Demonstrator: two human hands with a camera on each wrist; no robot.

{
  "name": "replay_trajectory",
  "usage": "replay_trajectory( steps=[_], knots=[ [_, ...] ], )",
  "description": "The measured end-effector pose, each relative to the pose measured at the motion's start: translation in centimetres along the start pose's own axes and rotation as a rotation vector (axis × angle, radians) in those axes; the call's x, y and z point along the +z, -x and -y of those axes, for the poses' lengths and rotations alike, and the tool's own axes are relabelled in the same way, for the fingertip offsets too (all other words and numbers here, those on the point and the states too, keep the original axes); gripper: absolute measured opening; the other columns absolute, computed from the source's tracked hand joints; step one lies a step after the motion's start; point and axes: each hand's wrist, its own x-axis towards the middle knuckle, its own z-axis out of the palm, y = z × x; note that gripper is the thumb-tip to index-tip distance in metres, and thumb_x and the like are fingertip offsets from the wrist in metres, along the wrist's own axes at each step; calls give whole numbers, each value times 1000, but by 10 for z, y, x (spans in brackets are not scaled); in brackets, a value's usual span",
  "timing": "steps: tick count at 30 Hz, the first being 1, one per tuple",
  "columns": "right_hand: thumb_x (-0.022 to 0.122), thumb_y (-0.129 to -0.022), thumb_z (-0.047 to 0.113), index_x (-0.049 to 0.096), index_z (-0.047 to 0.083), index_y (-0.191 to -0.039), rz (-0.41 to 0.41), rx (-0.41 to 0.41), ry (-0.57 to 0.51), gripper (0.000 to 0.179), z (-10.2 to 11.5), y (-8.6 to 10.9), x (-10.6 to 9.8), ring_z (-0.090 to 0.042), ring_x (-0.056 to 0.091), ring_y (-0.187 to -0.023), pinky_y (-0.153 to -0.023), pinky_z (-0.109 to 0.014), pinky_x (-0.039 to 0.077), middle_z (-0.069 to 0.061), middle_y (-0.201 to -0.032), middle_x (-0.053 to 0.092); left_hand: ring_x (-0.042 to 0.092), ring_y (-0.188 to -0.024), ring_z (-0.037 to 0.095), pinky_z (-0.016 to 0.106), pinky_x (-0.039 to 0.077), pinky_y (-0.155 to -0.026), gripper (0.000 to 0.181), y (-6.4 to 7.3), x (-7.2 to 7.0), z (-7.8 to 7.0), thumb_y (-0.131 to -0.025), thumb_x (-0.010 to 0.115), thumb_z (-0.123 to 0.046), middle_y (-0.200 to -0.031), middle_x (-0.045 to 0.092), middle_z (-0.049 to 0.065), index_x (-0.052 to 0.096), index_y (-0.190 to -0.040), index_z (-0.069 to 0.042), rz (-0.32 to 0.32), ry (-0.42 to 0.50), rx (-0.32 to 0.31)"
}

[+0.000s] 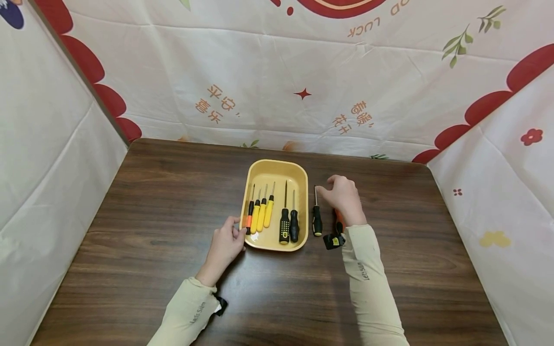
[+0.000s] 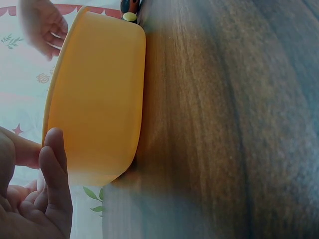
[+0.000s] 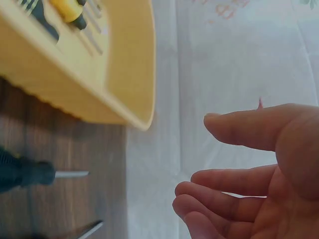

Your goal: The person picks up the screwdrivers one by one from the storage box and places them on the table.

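A yellow plastic tray (image 1: pixel 277 174) stands on the table. My left hand (image 1: pixel 226 244) pinches its near left rim between thumb and finger, as the left wrist view also shows. Inside lie a black-and-orange screwdriver (image 1: pixel 250 217), three slim screwdrivers with yellow handles (image 1: pixel 261 215), and two larger black-handled screwdrivers (image 1: pixel 284 226) on the right. Outside, just right of the tray, a dark-handled screwdriver (image 1: pixel 317 221) points away from me. My right hand (image 1: pixel 345 194) hovers beyond it, thumb and fingers apart, holding nothing. An orange-handled screwdriver (image 1: pixel 339 222) is partly hidden under the right wrist.
Brown wood-grain table (image 1: pixel 173 192) extends around the tray. Printed white cloth (image 1: pixel 259 72) hangs along the back and both sides. A black wrist camera (image 1: pixel 333 241) sits at the right wrist, another (image 1: pixel 221 305) at the left.
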Motion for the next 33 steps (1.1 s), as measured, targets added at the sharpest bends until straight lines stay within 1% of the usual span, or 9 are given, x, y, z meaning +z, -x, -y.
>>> replay_trajectory(
  steps=[8,11,18,22,26,28,29,31,33],
  knots=[
    [59,-85,33,57,-4,-114,8,-18,-3,47,17,-1,5,-29,59,-83,-72,-41,47,-17,-96,62,53,-43,8,25,45,-48,31,0,0,0,-84,59,-7,-58,56,1,52,-112,5,0,5,-7],
    [59,-85,33,57,-4,-113,15,-27,-7,47,23,-1,8,-28,59,-81,-71,-40,47,-17,-94,62,53,-43,8,24,45,-48,31,0,0,0,-84,59,-6,-59,56,2,52,-112,5,4,11,-13],
    [59,-84,32,58,-5,-110,71,-57,-3,45,34,-2,17,-27,60,-79,-71,-39,48,-17,-93,63,54,-44,8,24,45,-48,31,0,1,1,-84,59,-6,-59,57,2,52,-112,5,4,8,-8],
    [59,-84,34,56,-5,-116,104,-56,16,50,40,-3,24,-30,61,-89,-78,-41,48,-20,-105,62,53,-43,8,24,45,-48,30,0,1,2,-84,59,-6,-58,56,1,53,-111,5,-3,-4,-2],
    [60,-83,34,58,-3,-114,125,-40,23,48,46,-5,30,-30,60,-86,-76,-41,48,-21,-112,59,54,-43,8,24,45,-47,30,0,0,2,-84,59,-6,-59,56,2,52,-111,5,-4,5,-6],
    [61,-83,34,61,-1,-94,138,-39,24,37,48,-7,34,-23,55,-68,-64,-35,47,-15,-89,62,54,-43,8,24,46,-47,30,0,0,1,-84,59,-6,-59,56,2,52,-112,6,-4,4,-3],
    [61,-83,34,59,2,-82,142,-38,18,32,49,-8,36,-19,48,-58,-57,-31,43,-10,-75,57,54,-43,8,24,46,-47,31,0,0,1,-84,59,-7,-59,56,2,52,-112,5,-5,4,-6],
    [61,-83,33,45,8,-62,142,-51,19,37,50,-9,41,-13,33,-48,-47,-26,33,0,-56,38,54,-43,8,24,46,-48,31,0,1,1,-84,59,-7,-59,56,2,52,-112,5,0,8,-12],
    [60,-84,33,29,14,-56,154,-60,9,46,50,-9,45,-10,18,-43,-43,-24,22,4,-52,18,54,-44,8,24,46,-48,32,0,1,0,-84,58,-7,-59,56,1,52,-113,5,5,12,-18]
  ],
)
